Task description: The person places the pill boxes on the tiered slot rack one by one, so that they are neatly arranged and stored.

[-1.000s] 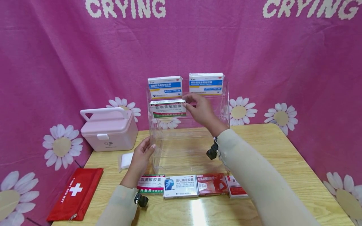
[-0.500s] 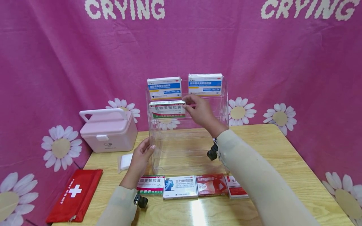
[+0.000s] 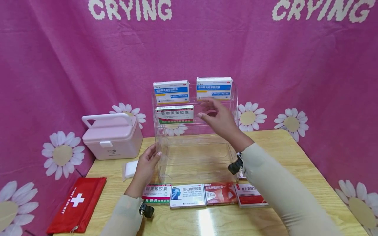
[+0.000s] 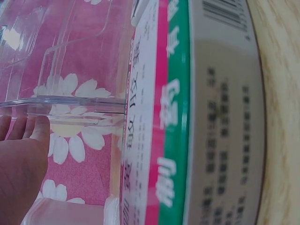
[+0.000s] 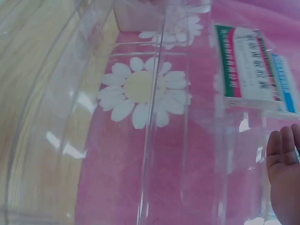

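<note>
A clear tiered display rack (image 3: 196, 139) stands on the table. My left hand (image 3: 146, 164) holds its left side edge, thumb toward the front; the left wrist view shows the fingers (image 4: 28, 127) at the clear edge. On the second tier, at left, sits a white, red and green medicine box (image 3: 175, 115). My right hand (image 3: 220, 118) is just right of that box, apart from it, with nothing between thumb and fingers. Two blue-and-white medicine boxes, one left (image 3: 171, 92) and one right (image 3: 214, 88), stand on the top tier.
Before the rack lie a green-and-pink box (image 3: 157, 193), a white-blue box (image 3: 188, 196), a red box (image 3: 220, 193) and a white-red box (image 3: 251, 195). At left are a pink case (image 3: 113, 136), a white packet (image 3: 131, 169) and a red first-aid pouch (image 3: 78, 205).
My right hand has let go of the white, red and green box and drawn away to the right. The box stays on the second tier. My left hand has kept its place.
</note>
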Motion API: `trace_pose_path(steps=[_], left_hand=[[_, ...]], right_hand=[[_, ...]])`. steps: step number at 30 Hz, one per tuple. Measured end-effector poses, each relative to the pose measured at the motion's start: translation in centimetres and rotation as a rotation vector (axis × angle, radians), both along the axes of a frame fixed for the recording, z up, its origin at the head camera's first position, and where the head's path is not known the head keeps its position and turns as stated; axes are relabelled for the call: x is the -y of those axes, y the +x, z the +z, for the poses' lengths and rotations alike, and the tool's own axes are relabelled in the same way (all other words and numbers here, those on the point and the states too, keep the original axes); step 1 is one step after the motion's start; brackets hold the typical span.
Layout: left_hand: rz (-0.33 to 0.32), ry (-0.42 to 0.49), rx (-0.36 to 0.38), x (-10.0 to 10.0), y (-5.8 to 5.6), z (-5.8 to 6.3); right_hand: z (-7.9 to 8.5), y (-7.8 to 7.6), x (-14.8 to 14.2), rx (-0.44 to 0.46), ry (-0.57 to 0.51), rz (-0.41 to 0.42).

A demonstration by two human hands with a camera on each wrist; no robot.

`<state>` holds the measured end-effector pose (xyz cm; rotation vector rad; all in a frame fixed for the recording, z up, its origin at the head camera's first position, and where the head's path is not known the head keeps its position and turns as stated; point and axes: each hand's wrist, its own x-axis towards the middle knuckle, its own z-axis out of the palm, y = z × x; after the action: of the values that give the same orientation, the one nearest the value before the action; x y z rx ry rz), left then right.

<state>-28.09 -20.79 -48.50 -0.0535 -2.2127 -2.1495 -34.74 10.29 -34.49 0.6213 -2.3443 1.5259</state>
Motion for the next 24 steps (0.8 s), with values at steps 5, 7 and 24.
trace_pose_path(steps=[5, 7, 24], left_hand=[[-0.012, -0.005, -0.012, 0.0, 0.0, 0.0], [-0.013, -0.013, -0.009, 0.1, 0.0, 0.1], [0.001, -0.058, 0.039, 0.0, 0.3, 0.0]], right_hand=[[-0.8, 3.2, -4.6, -0.034, 0.000, 0.054], [-1.4, 4.6, -6.8, -0.021, 0.012, 0.083], [-11.5, 7.0, -19.2, 0.320, 0.211, 0.045]])
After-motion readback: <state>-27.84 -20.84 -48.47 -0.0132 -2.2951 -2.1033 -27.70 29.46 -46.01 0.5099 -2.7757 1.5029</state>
